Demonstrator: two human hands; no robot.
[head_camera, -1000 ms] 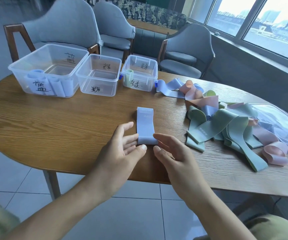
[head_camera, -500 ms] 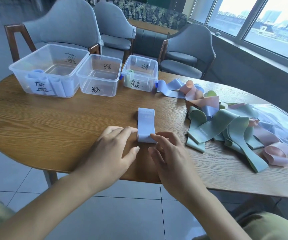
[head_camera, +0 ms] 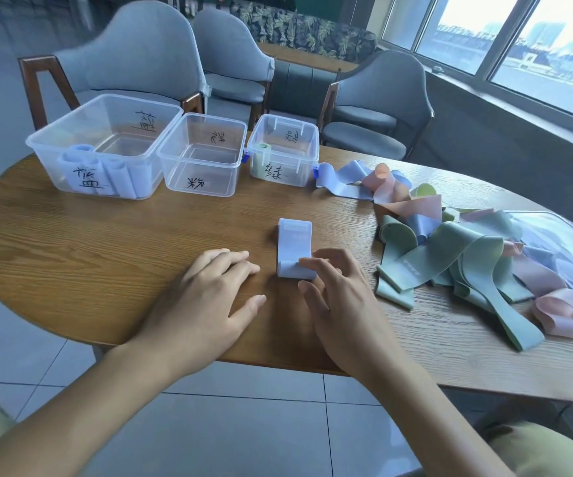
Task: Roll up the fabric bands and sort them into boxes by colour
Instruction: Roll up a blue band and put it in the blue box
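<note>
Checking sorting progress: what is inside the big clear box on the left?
The big clear box holds several rolled blue bands against its near wall. The handwritten label hides part of them, so an exact count is unclear.

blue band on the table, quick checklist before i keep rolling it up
1. Blue band lies straight on the table: ok.
2. Near end turned into a roll: ok, just started.
3. Right hand fingers on the roll: ok.
4. Left hand helping: not ok, flat on the wood beside the band.
5. Blue box has room: ok, a few rolls inside.
6. Roll tightness: cannot tell.
</note>
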